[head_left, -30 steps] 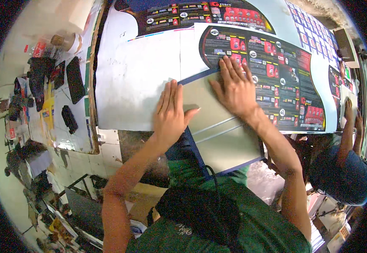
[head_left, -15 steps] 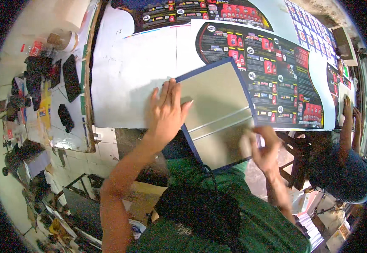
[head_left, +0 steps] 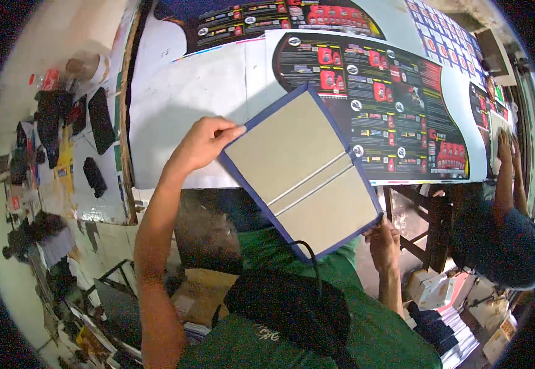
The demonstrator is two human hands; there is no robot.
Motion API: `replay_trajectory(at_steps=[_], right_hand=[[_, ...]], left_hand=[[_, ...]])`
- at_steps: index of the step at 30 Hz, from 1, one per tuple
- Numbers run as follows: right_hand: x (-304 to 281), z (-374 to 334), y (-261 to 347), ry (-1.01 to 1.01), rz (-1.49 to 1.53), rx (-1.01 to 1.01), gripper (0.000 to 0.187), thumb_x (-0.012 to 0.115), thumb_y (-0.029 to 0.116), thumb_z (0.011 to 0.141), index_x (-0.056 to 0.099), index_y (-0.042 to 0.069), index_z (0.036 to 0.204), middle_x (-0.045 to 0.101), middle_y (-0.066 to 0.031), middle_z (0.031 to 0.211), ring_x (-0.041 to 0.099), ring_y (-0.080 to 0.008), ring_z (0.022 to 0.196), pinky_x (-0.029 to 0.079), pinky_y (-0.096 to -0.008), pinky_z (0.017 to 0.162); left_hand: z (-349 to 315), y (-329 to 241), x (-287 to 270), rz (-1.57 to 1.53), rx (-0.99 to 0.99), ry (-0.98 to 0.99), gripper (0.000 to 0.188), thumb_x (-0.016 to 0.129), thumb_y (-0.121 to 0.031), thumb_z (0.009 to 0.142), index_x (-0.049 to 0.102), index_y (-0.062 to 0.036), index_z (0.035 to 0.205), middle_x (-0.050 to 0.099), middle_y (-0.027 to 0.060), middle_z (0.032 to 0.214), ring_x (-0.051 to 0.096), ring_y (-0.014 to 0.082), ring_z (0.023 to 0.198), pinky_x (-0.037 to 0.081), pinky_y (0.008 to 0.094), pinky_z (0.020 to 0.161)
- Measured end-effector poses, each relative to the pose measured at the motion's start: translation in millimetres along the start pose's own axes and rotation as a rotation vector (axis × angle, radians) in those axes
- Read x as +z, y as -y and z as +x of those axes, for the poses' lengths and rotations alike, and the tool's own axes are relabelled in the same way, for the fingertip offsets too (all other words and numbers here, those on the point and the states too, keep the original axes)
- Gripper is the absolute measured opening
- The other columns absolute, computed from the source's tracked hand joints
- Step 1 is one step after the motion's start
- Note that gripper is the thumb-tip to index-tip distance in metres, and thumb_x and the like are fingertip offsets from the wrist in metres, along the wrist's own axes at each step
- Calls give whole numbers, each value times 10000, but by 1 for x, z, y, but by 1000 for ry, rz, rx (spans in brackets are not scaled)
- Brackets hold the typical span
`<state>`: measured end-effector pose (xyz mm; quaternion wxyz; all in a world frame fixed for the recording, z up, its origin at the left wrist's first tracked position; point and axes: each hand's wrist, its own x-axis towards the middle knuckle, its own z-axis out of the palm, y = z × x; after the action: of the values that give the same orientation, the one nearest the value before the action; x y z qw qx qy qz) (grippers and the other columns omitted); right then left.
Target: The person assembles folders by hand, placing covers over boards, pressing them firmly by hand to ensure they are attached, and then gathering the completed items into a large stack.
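A hardcover book case (head_left: 292,147) of bare grey-beige boards, edged all round with a dark blue turned-in border, lies inner side up and tilted over the table's near edge and my lap. Two pale, parallel lines cross it and mark off a narrow spine strip. My left hand (head_left: 206,144) pinches its left corner between thumb and curled fingers. Down at the opposite, lower right corner, my right hand (head_left: 383,237) is closed on the border, its fingers partly under the board.
Large printed sheets (head_left: 378,111) with black and red panels cover the white-topped table (head_left: 187,117). Another person's hands (head_left: 506,147) work at its right end. A side table (head_left: 77,197) with dark objects stands left. Cartons (head_left: 428,288) and paper stacks sit at the lower right.
My left hand has gone from lying flat on the board to pinching its corner. My right hand has moved from the right side to the lower right corner. The case has shifted slightly left.
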<state>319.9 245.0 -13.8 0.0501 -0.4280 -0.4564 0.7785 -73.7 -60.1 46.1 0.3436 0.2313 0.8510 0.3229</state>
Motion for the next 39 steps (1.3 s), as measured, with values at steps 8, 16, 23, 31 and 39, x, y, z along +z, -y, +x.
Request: replay_trajectory(at_steps=[8, 16, 23, 31, 39], right_hand=[[41, 24, 146, -56, -441, -279, 241, 643, 317, 1036, 678, 89, 966, 494, 50, 641, 453, -68, 526, 368, -257, 492], [24, 56, 240, 231, -569, -1010, 382, 630, 306, 1030, 686, -30, 1204, 687, -224, 1280, 649, -316, 1194, 475, -420, 1083], [65, 106, 158, 41, -1366, -951, 660, 815, 209, 882, 537, 10, 1446, 539, -240, 1497, 499, -385, 1413, 374, -488, 1192], [256, 185, 107, 121, -1434, -1288, 794, 580, 650, 952, 507, 79, 1500, 439, -221, 1578, 385, -420, 1473, 314, -601, 1188], [253, 172, 73, -9, -1446, -1272, 709, 548, 611, 982, 545, 112, 1487, 494, -135, 1567, 401, -402, 1472, 246, -669, 1187]], left_hand=[[-26, -13, -30, -24, 170, -233, 235, 804, -185, 908, 740, 41, 888, 655, 49, 763, 566, 91, 732, 467, 292, 668], [-36, -57, -65, 146, 618, -735, 257, 838, 31, 749, 792, -36, 993, 639, 48, 888, 616, 159, 837, 474, 260, 790], [-7, 35, -1, 505, 238, -878, 573, 716, -281, 967, 539, -5, 1438, 554, 231, 1437, 505, 416, 1352, 374, 490, 1170], [15, -43, 113, 539, 241, -654, 640, 557, -351, 1049, 395, 19, 1545, 329, 258, 1636, 285, 469, 1520, 239, 575, 1239], [20, -40, 124, 598, 132, -677, 596, 472, -359, 1077, 391, -35, 1571, 330, 169, 1665, 279, 415, 1539, 225, 574, 1243]])
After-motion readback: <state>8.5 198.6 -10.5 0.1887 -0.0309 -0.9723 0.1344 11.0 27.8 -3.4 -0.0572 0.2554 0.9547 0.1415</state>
